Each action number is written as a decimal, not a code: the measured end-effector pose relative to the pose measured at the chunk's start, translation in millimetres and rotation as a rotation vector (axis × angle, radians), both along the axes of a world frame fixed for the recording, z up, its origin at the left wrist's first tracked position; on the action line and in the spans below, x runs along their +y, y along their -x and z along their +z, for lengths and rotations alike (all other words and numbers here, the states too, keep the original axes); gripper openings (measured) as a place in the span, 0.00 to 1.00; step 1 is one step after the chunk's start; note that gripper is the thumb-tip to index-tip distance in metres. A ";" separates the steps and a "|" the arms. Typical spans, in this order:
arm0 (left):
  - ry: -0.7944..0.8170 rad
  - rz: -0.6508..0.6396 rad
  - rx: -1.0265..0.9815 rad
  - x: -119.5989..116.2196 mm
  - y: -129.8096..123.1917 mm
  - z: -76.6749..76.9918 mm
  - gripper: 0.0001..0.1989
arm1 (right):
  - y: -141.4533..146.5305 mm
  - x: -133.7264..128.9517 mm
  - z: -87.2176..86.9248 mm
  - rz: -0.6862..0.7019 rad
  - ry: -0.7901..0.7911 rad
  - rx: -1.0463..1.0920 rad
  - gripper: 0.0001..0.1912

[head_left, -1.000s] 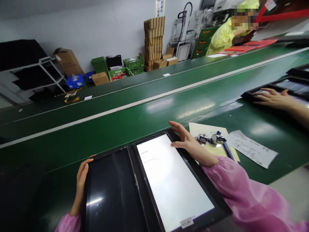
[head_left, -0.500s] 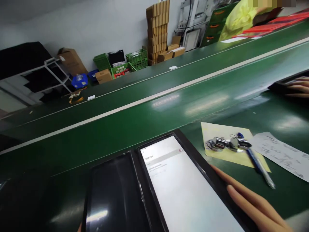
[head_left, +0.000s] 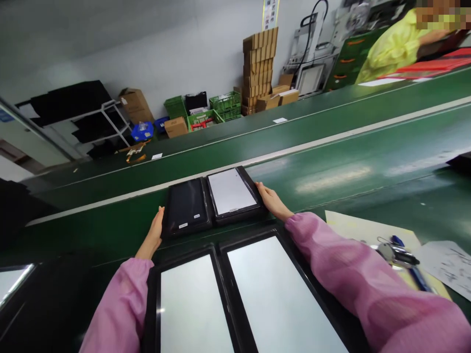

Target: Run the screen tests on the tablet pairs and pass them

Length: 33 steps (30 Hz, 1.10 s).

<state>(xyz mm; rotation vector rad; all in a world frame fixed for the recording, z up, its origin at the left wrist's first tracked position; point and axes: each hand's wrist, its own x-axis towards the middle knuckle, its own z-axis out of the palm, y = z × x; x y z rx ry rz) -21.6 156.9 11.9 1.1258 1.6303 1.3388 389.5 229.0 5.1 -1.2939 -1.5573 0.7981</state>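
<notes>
Two tablets lie side by side in a black tray over the green belt, one dark-screened (head_left: 187, 205) and one with a white screen (head_left: 231, 190). My left hand (head_left: 155, 230) presses against the tray's left side, and my right hand (head_left: 272, 202) grips its right side, so the tray is held between them. Nearer to me sits a second black tray with two larger-looking lit tablets, a left one (head_left: 195, 309) and a right one (head_left: 281, 294). Pink sleeves cover both forearms.
Yellow paper (head_left: 368, 228) with metal counters (head_left: 399, 255) and a pen lies at right, beside a handwritten sheet (head_left: 447, 264). Across the belt are stacked cartons (head_left: 259, 68), green crates (head_left: 226, 102) and a person in yellow (head_left: 392, 46). A black stack (head_left: 44, 304) stands at left.
The tray with the dark and white screens has moved forward, away from me, with both hands on it. The nearer tray with two lit screens has come into view, and the camera view has shifted.
</notes>
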 end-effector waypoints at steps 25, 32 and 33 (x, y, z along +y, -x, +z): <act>0.230 -0.008 0.473 -384.9 -47.6 -22.6 0.56 | -14.4 -334.7 25.6 0.722 -0.738 -0.559 0.14; -0.002 -0.418 0.790 -337.8 -105.7 52.9 0.41 | -10.7 -323.9 42.2 0.657 -0.786 -0.651 0.16; -0.060 -0.562 0.825 -318.5 -124.1 58.7 0.36 | -11.2 -317.9 49.6 0.627 -0.802 -0.683 0.15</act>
